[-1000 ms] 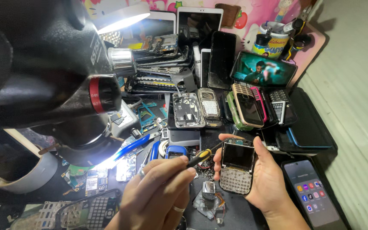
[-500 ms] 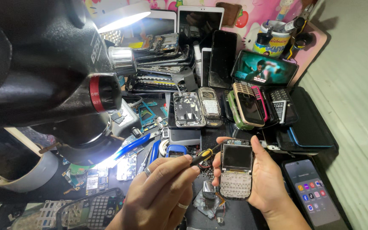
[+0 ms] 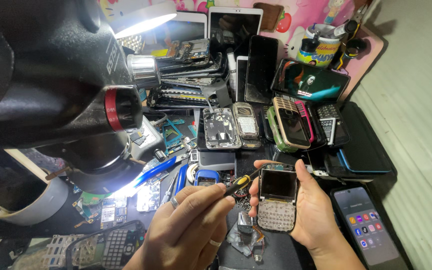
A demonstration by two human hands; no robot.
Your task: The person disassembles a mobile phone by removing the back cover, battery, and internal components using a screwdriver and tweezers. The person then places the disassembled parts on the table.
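Head view, looking down on a crowded repair bench. Biggest thing in frame: a black microscope body (image 3: 51,95) filling the upper left, with a lit ring lamp underneath throwing white light onto loose circuit boards (image 3: 108,210). Behind it, a stack of stripped phones (image 3: 186,70), two white tablets (image 3: 235,25) propped at the back, and a dark phone showing a picture (image 3: 310,80). Mid-bench: an opened silver phone shell (image 3: 219,128), a grey bar phone (image 3: 246,125), a gold-framed bar phone (image 3: 291,122). At lower right a smartphone with lit icons (image 3: 368,225) lies flat on the mat.

Right hand (image 3: 311,215) is closed around a small keyboard phone (image 3: 277,197), thumb on its left edge, fingers wrapped behind; front cover off, dark screen up top, bare key membrane below. Its long axis runs near-upright in frame, top edge pointing away from the person.

Left hand (image 3: 188,232) grips a yellow-and-black screwdriver (image 3: 240,184) pencil-style, ring on one finger. Shaft angles up and to the right; the tip sits at the phone's upper left corner, touching or just off it, cannot tell which. Phone lies just right of the left hand, the two hands nearly meeting.
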